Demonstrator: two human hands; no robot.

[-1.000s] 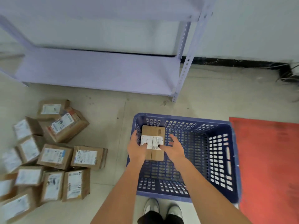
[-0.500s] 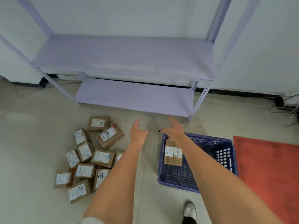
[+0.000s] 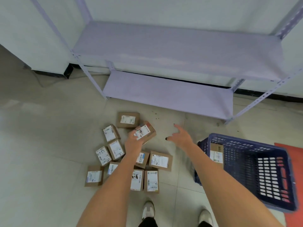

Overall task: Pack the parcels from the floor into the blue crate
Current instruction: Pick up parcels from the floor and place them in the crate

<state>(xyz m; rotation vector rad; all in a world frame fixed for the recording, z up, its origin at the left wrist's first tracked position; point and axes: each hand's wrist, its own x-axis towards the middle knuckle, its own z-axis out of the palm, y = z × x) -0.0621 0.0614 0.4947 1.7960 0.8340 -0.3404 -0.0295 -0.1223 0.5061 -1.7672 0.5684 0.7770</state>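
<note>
Several brown cardboard parcels with white labels lie in a loose pile on the floor (image 3: 159, 160). My left hand (image 3: 132, 142) reaches into the pile and grips the near corner of a tilted parcel (image 3: 146, 131) that lies on top. My right hand (image 3: 181, 137) hovers over bare floor between the pile and the crate, fingers spread, holding nothing. The blue slotted crate (image 3: 246, 142) stands on the floor to the right. One parcel (image 3: 216, 154) sits inside it against the left wall.
A pale purple metal shelf rack (image 3: 168, 94) stands against the wall behind the pile and crate. A red mat (image 3: 295, 163) lies right of the crate. My shoes (image 3: 148, 210) are at the bottom edge.
Both hands left the parcel in the crate and swung left. My left hand reached the pile and took hold of the tilted top parcel. The view shifted left and back.
</note>
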